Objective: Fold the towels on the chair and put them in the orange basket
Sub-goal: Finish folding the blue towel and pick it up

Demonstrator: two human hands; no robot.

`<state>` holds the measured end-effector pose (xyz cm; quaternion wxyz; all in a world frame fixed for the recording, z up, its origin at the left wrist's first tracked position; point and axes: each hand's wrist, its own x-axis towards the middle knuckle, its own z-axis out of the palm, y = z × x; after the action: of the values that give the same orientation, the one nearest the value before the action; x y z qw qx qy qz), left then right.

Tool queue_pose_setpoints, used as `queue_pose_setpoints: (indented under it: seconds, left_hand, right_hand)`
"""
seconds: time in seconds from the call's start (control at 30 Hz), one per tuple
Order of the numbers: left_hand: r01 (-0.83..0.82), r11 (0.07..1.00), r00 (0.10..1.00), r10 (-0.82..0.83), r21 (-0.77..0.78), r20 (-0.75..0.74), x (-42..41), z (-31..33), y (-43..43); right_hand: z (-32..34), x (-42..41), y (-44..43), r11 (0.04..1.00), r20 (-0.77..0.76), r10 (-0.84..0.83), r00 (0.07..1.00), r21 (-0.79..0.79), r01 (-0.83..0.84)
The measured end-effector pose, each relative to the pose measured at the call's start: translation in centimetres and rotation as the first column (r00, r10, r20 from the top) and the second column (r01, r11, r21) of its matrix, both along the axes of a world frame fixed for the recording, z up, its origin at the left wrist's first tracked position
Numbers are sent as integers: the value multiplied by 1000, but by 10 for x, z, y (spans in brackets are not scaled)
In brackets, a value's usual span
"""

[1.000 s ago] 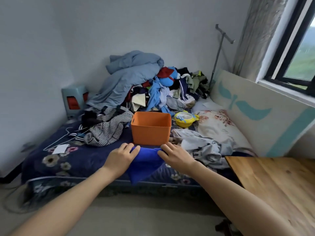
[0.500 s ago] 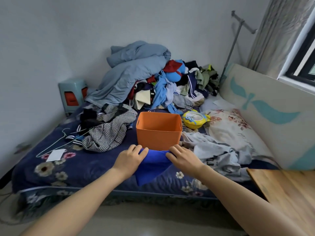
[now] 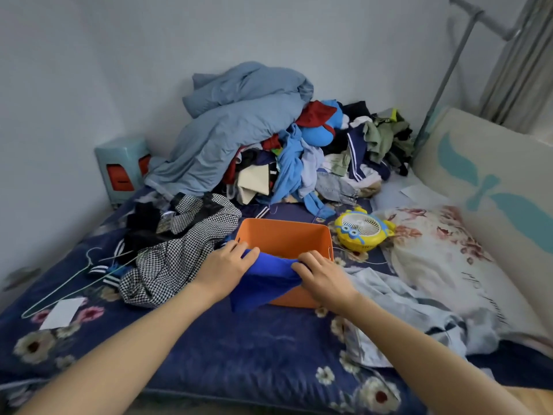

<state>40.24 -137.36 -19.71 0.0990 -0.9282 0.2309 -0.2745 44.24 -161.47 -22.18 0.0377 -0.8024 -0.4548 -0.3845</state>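
Observation:
A folded blue towel (image 3: 263, 280) hangs between my two hands at the near rim of the orange basket (image 3: 287, 235), which stands on the bed. My left hand (image 3: 224, 268) grips the towel's left end and my right hand (image 3: 320, 274) grips its right end. The towel's lower part drapes down over the basket's front wall. The basket's inside looks bare as far as I can see. The chair is out of view.
The basket sits on a dark blue floral bedspread (image 3: 239, 354). A checked garment (image 3: 179, 253) lies to its left, a yellow toy fan (image 3: 362, 229) to its right, grey clothes (image 3: 398, 307) at the near right. A big clothes pile (image 3: 269, 145) fills the back.
Both hands carried the blue towel forward and up, from in front of the basket to its near rim. The camera has moved closer to the bed.

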Motion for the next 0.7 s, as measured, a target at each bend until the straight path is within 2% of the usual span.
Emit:
queue_pose_setpoints:
  seconds: [0.13, 0.33, 0.5, 0.7]
  left_hand:
    - [-40, 999, 998, 40, -1, -43, 57, -4, 12]
    - [-43, 999, 991, 46, 28, -127, 150, -12, 26]
    - [31, 999, 972, -23, 30, -233, 241, -41, 39]
    - [146, 973, 922, -70, 176, -380, 334, -87, 41]
  right_hand:
    - [-9, 54, 14, 1000, -39, 13, 999, -1, -13]
    - [-14, 136, 31, 997, -154, -74, 985, -45, 67]
    - [-24, 204, 42, 976, -235, -204, 950, -125, 179]
    - [-64, 262, 51, 930, -371, -355, 858, -229, 287]
